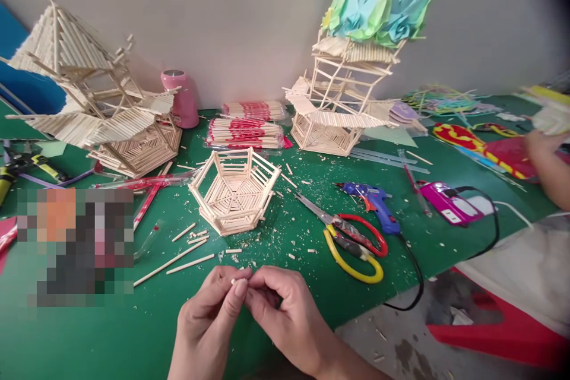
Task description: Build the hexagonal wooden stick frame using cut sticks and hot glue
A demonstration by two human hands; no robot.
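Just in front of the table's near edge, my left hand (211,309) and my right hand (289,312) meet with fingertips pinched together. A tiny pale bit shows at the left fingertips, too small to name; what the right fingers pinch is hidden. Beyond them stands a many-sided open frame of wooden sticks (236,195) with a stick floor and low railings. Loose cut sticks (190,264) lie left of my hands, amid scattered chips. To the right are scissors (351,240) with red and yellow handles, blades apart, and a blue glue gun (376,202).
Stick pavilions stand at back left (107,124) and back right (338,119), one topped with blue-green paper. Between them lie bagged stick bundles (244,130) and a pink bottle (184,101). Pliers (35,163) lie left; a pink power strip (454,202) and another person's arm (550,160) are right.
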